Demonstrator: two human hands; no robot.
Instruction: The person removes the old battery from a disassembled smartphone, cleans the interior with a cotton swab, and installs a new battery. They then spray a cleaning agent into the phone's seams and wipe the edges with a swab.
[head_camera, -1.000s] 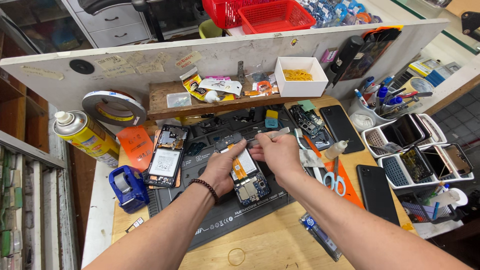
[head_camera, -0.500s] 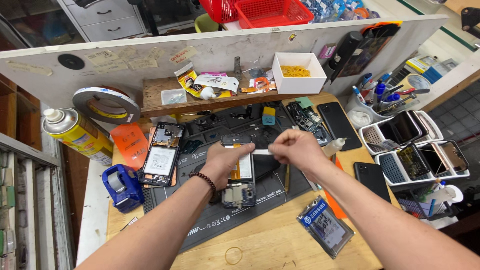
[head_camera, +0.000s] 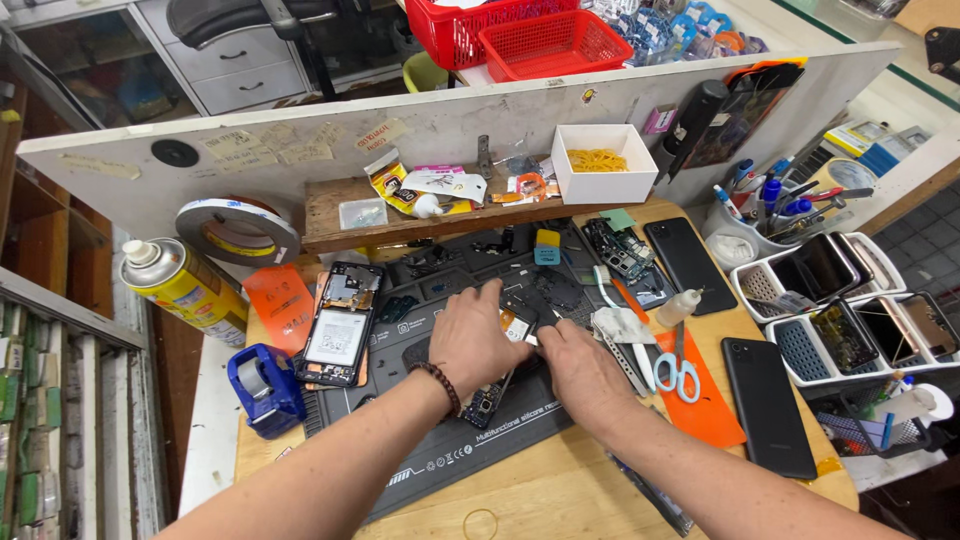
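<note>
Head view: opened phone (head_camera: 497, 385) lies under both hands' fingers (head_camera: 500, 305).

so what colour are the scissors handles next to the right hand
Light blue handles on the scissors, lying on an orange mat just beside the right hand; the head view shows them clearly.

a: your left hand (head_camera: 478, 338) covers most of the opened phone (head_camera: 495, 385) on the grey work mat (head_camera: 480, 445); you see only its lower end and an orange corner by your fingers.

b: and your right hand (head_camera: 580, 372)?

a: whatever its fingertips pinch is too small to tell. the mat's near edge hides under your forearms, and both arms are cut off by the bottom edge.
</note>
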